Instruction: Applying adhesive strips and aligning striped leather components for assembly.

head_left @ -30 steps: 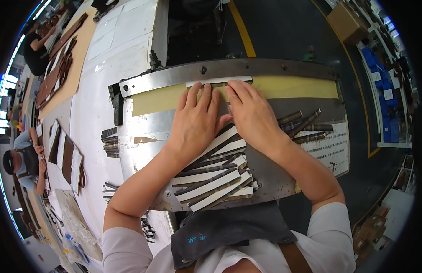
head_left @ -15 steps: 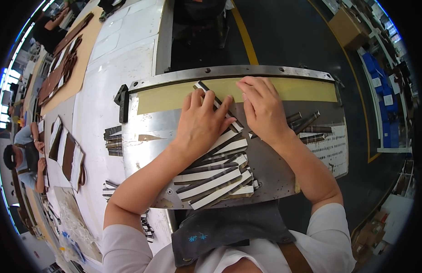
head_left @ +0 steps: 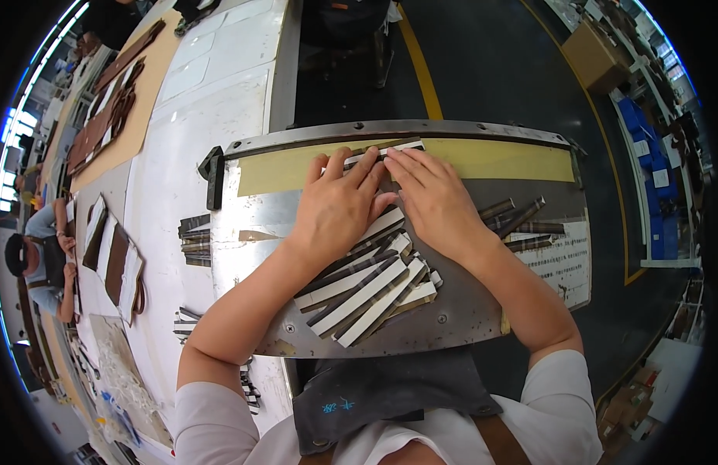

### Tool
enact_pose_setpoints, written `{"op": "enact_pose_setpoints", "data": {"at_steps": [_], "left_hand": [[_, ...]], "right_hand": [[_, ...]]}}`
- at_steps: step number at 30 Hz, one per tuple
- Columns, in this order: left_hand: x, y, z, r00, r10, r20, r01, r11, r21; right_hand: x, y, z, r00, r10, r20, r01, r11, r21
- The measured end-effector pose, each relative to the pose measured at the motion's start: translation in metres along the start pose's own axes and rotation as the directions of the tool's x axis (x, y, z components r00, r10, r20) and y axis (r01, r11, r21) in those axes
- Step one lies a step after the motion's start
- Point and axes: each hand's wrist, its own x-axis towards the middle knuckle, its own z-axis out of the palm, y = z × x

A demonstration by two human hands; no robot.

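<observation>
A narrow black-and-white strip (head_left: pixel 408 147) lies nearly lengthwise on the yellow band (head_left: pixel 498 161) by the metal rail of my work plate. My left hand (head_left: pixel 335 203) has its bent fingertips on the strip's left part, thumb tucked toward my right hand. The fingertips of my right hand (head_left: pixel 436 198), close together, press at the strip's near edge beside them. My fingers hide part of the strip. Below my hands, a loose pile of similar strips (head_left: pixel 366 294) fans across the metal plate (head_left: pixel 467 310).
More dark strips (head_left: pixel 521 221) lie right of my right forearm, near a printed sheet (head_left: pixel 572 263). Small strip bundles (head_left: pixel 194 242) sit left of the plate on the white table (head_left: pixel 169 201). A black clamp (head_left: pixel 211 178) stands at the plate's left corner. A person (head_left: pixel 45 260) works far left.
The strip, slanted under my left hand before, now lies nearly along the rail. My right hand has come left and down to it. Strips at the pile have shifted.
</observation>
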Motion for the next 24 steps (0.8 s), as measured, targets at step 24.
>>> {"op": "enact_pose_setpoints", "data": {"at_steps": [24], "left_hand": [[-0.007,0.012,-0.001,0.992,-0.094,0.085,0.082,0.988,0.129]], "right_hand": [[0.003,-0.006,0.001,0.998,-0.012,0.068,0.021,0.99,-0.137]]}}
